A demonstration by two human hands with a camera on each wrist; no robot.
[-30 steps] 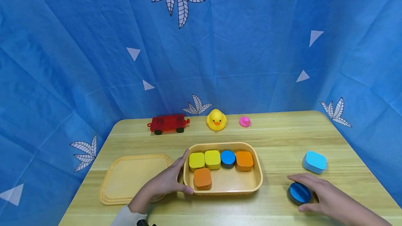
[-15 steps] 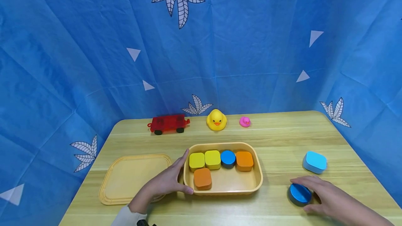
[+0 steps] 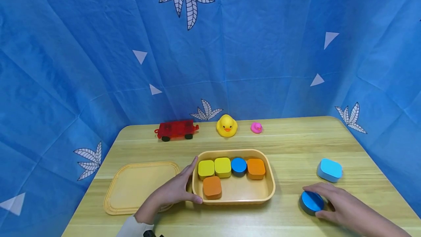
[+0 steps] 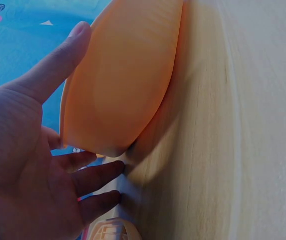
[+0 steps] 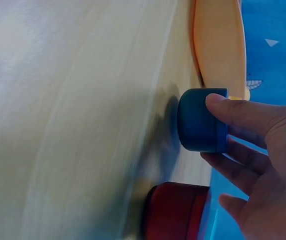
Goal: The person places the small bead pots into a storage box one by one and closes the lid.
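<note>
My left hand (image 3: 175, 188) lies with spread fingers against the left end of a tan plastic box (image 3: 271, 189), thumb at its near corner and forefinger at its far one. In the left wrist view the fingers (image 4: 100, 177) are fairly straight beside the box wall. My right hand (image 3: 338, 206) pinches a round blue container (image 3: 310, 202) between thumb and fingers. The right wrist view shows this container with a shadow beneath it on the tabletop. Two yellow blocks (image 3: 223, 167), a blue round one (image 3: 238, 166) and two orange ones (image 3: 255, 168) sit in the box.
A light-blue container (image 3: 330, 170) stands beyond my right hand. Close below the held container is a red one (image 5: 175, 212) in the right wrist view. A tan lid (image 3: 141, 185) lies left; a red toy wagon (image 3: 175, 130), yellow duck (image 3: 227, 126) and pink duck (image 3: 256, 127) line the back.
My right thumb and fingers shift about the round blue container, which has moved slightly left and away from me. The left hand and box stay put.
</note>
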